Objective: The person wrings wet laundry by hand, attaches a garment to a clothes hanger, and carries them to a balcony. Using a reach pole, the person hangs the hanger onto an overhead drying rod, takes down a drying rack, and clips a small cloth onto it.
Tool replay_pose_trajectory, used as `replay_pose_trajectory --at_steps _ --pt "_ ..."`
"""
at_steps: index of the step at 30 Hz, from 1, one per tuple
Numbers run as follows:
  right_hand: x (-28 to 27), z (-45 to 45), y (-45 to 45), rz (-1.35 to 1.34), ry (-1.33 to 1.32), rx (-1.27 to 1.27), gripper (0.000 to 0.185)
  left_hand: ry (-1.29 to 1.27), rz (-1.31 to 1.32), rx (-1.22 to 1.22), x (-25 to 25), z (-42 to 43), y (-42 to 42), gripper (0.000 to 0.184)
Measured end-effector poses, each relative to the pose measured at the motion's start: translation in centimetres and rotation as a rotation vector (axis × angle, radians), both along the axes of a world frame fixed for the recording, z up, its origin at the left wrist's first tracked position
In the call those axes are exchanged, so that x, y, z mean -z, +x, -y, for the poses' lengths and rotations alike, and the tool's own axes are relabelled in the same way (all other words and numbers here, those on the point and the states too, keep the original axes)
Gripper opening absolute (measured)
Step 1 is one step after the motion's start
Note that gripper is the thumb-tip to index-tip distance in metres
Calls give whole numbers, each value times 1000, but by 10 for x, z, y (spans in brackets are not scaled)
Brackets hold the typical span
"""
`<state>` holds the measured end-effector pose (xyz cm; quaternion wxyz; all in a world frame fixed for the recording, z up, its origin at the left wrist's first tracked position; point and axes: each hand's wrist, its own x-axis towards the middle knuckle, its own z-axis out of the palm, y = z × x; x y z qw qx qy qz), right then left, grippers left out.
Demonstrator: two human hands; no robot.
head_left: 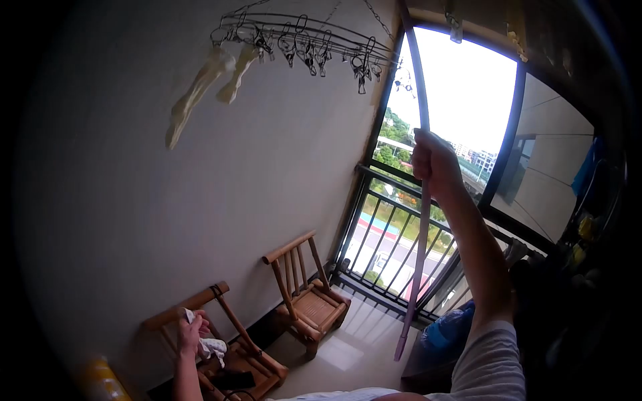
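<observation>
My right hand (435, 164) is wrapped round a long pale pole (420, 254), which runs from the top of the view down towards the floor. At the lower left, my left hand (192, 331) is closed on a small white cloth (212, 349) that hangs below the fingers, in front of a bamboo chair (257, 354). A round metal hanger (307, 40) with several clips hangs by chains at the top, left of the pole. Two pale socks or similar items, one of them a long sock (194, 100), hang from its left side.
A second bamboo chair (314, 304) stands by the wall. Behind the pole are a window and a dark railing (384, 217). A blue plastic bag (448, 331) lies at the lower right. Something yellow (107, 379) shows at the bottom left.
</observation>
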<state>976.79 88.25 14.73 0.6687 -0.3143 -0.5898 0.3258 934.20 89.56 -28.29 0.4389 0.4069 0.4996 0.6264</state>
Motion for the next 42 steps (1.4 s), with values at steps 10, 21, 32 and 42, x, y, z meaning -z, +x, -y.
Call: replay_pose_trajectory --at_steps 10,21,32,42 --pt "329 93 8 45 -544 -418 10 116 -191 -591 -154 138 -94 24" --pt "396 212 5 399 -732 -466 14 251 -194 423 -193 162 15 39" --pt "428 247 -34 443 -1048 -577 15 214 -105 -42 -127 221 -23 23" --pt "459 255 -46 462 -1131 -695 6 283 -84 -485 -115 309 -86 23"
